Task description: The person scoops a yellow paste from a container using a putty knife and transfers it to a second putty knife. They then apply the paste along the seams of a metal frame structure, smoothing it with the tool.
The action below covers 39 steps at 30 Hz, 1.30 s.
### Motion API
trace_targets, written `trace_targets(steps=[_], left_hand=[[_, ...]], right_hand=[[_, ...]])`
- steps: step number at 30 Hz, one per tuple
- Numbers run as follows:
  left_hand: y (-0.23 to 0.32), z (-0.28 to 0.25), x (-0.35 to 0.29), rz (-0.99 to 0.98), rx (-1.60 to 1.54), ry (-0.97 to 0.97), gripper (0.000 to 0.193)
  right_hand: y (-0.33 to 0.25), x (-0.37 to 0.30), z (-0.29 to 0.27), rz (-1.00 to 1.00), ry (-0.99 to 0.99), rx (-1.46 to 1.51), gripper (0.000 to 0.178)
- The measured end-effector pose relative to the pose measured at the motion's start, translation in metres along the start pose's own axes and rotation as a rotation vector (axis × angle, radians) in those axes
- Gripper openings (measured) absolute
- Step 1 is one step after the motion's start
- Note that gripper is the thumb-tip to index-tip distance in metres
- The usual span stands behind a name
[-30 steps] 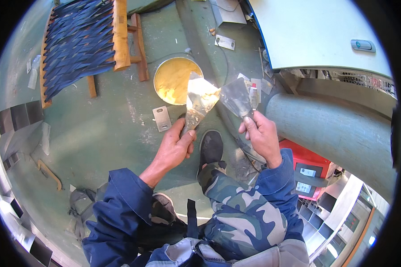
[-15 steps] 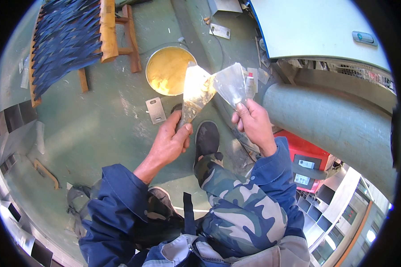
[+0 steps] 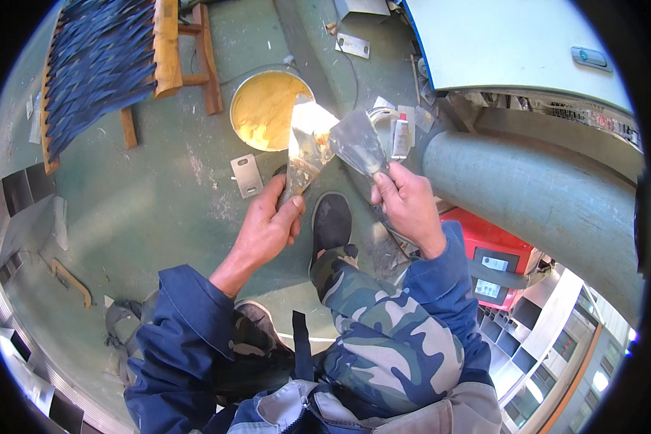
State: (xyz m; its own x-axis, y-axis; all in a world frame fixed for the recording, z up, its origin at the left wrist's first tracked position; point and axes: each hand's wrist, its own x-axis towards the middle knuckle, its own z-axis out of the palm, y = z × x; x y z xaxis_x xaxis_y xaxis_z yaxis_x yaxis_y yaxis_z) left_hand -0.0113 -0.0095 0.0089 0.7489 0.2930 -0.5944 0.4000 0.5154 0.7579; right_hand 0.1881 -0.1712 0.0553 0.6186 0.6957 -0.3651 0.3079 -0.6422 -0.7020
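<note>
While grasping smeared scraper (image 3: 304, 153) in left grip (image 3: 264, 230), holds greyer scraper (image 3: 359, 142) in right grip (image 3: 410, 207): two scrapers, with blades (image 3: 311, 119) overlapping in view, mid-scene. On floor (image 3: 159, 210), has one tub (image 3: 232, 116) of yellow paste (image 3: 264, 108), far; two slotted metal plates (image 3: 247, 176), one left, one far. At right, one red-capped tube (image 3: 400, 141), one red box (image 3: 481, 231) with two labels (image 3: 487, 288) too small to read.

The left hand (image 3: 265, 223) grips a scraper (image 3: 306, 153) with a smeared, sunlit blade. The right hand (image 3: 409, 206) holds a second scraper (image 3: 359, 145), its blade overlapping the first one's edge. Just beyond stands a round bucket (image 3: 232, 118) of yellow paste (image 3: 266, 105). A slotted metal plate (image 3: 247, 176) lies on the floor (image 3: 159, 195), near the bucket. A woven stool (image 3: 98, 72) stands at upper left.
</note>
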Motion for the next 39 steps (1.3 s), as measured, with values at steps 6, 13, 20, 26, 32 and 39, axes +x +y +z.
trace_targets(steps=[6, 13, 20, 26, 32, 39], left_hand=[[0.001, 0.000, 0.000, -0.002, 0.025, -0.037, 0.011], [-0.003, 0.000, 0.001, -0.023, 0.003, -0.028, 0.012], [0.000, 0.001, 0.000, -0.026, 0.012, -0.033, 0.012], [0.000, 0.005, -0.001, -0.028, -0.003, -0.031, 0.012], [-0.003, 0.001, 0.000, -0.006, -0.014, -0.032, 0.015], [-0.004, 0.005, -0.002, -0.003, 0.020, -0.039, 0.012]], right_hand=[[-0.003, 0.004, -0.002, 0.006, 0.075, -0.057, 0.025], [0.003, -0.001, -0.001, -0.050, 0.099, -0.140, 0.024], [0.003, -0.004, 0.003, -0.084, 0.069, -0.125, 0.025], [0.004, 0.002, 0.000, -0.067, 0.126, -0.122, 0.025], [0.006, -0.005, 0.000, -0.012, 0.045, -0.019, 0.026], [-0.002, -0.003, 0.004, -0.092, 0.051, -0.040, 0.025]])
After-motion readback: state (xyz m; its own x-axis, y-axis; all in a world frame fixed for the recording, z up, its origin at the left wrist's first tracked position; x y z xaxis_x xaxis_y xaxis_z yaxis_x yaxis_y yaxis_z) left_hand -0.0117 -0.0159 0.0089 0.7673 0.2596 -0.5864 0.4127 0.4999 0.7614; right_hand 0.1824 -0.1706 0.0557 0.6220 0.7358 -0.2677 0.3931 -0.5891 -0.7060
